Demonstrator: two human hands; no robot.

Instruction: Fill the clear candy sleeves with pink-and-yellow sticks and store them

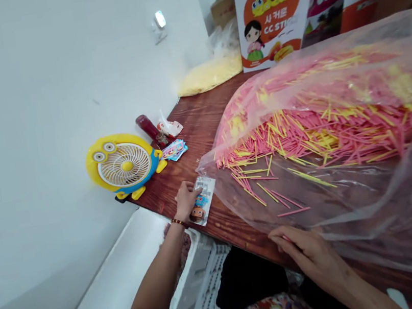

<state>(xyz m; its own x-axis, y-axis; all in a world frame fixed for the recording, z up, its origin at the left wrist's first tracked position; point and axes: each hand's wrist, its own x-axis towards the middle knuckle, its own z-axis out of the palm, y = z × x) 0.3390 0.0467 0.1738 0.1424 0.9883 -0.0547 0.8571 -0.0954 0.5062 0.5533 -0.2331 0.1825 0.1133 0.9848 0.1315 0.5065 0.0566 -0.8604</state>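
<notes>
My left hand [186,198] rests on the wooden table [201,124], its fingers closed on a small clear packet with a cartoon print [202,201]. My right hand [310,252] lies at the near edge of a big clear plastic bag [348,174] full of pink and yellow sticks [321,127]. The fingers are drawn together in a pinch, and a pink stick end shows at the fingertips. A few loose sticks lie inside the bag near that hand.
A yellow cartoon desk fan [124,165] stands at the table's left edge by the white wall. Beside it are a dark red bottle [150,129] and small packets [174,150]. Printed cartons [269,10] and a bag of yellow stuff [211,73] stand at the back.
</notes>
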